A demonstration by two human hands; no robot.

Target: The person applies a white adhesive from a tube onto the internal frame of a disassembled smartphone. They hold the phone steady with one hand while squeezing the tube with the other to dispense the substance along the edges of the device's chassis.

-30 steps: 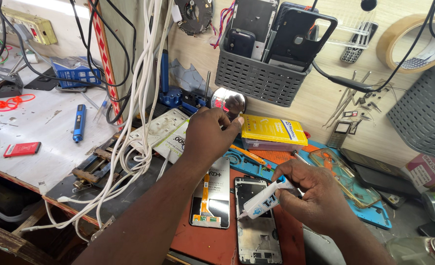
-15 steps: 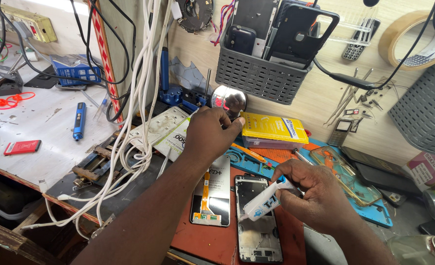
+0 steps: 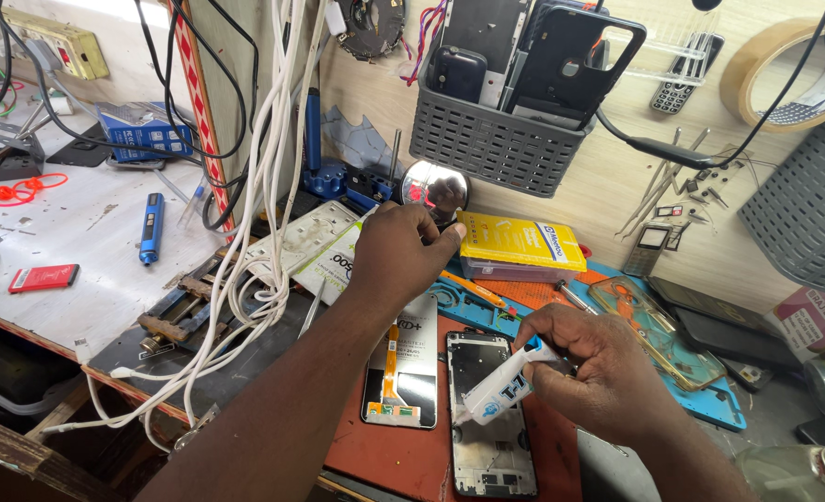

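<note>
My right hand (image 3: 598,367) grips a small white glue tube (image 3: 502,384), its nozzle pointing down at the edge of an open phone frame (image 3: 489,429) on the red mat (image 3: 403,455). A phone display panel (image 3: 400,367) with an orange flex cable lies left of the frame. My left hand (image 3: 399,251) reaches forward over that panel, fingers curled, close to a round shiny metal object (image 3: 434,189) at the back of the bench. Whether it holds anything is hidden.
A yellow box (image 3: 519,244) sits behind the mat, with a clear phone case (image 3: 654,330) on a blue mat (image 3: 710,400) to the right. Grey baskets (image 3: 496,139) of phones hang on the wall. White cables (image 3: 254,232) dangle at left, near a blue screwdriver (image 3: 150,228).
The left hand has stayed near the round metal object and the right hand has kept the tube over the phone frame; only slight shifts are visible.
</note>
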